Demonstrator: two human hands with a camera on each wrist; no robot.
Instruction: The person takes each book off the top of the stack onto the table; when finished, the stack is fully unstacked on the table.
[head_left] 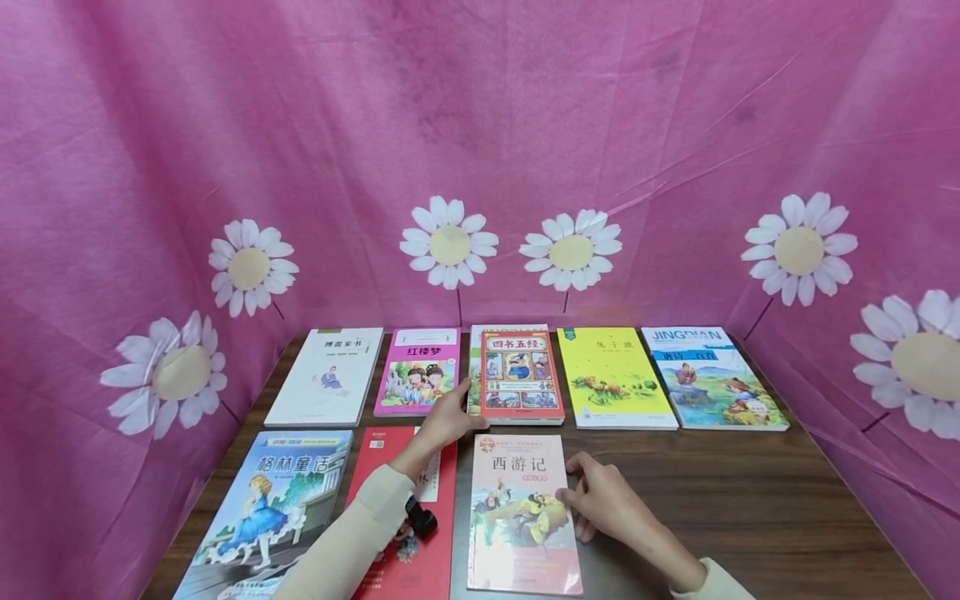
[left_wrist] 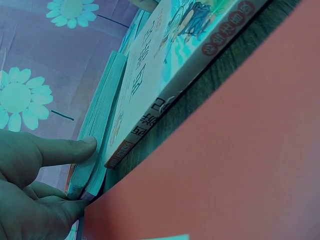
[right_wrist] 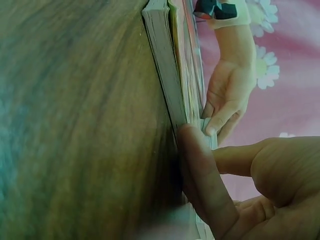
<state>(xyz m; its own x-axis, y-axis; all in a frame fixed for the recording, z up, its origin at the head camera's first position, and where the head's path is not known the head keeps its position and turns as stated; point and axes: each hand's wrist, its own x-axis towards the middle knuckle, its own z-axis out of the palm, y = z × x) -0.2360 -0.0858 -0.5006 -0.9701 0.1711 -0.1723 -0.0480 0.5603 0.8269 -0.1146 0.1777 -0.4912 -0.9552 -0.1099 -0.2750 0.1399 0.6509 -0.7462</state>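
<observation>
A pale pink book [head_left: 517, 550] with a cartoon cover lies flat on the table. My right hand [head_left: 611, 504] touches its right edge, and the right wrist view shows a straight finger [right_wrist: 200, 165] against the page side. Beyond it, a red comic-style book [head_left: 521, 408] lies on another book [head_left: 476, 333] whose left and top borders peek out. My left hand [head_left: 448, 417] is at the near left corner of this stack. In the left wrist view its straight thumb [left_wrist: 70, 151] presses the page edges; its other fingers are partly hidden.
The back row also holds a white book [head_left: 326, 392], a magenta book [head_left: 416, 396], a yellow book [head_left: 615, 375] and a blue-topped book [head_left: 720, 383]. Nearer lie a blue book [head_left: 266, 517] and a red book [head_left: 442, 550] under my left forearm. A pink curtain [head_left: 480, 125] surrounds the wooden table [head_left: 750, 500].
</observation>
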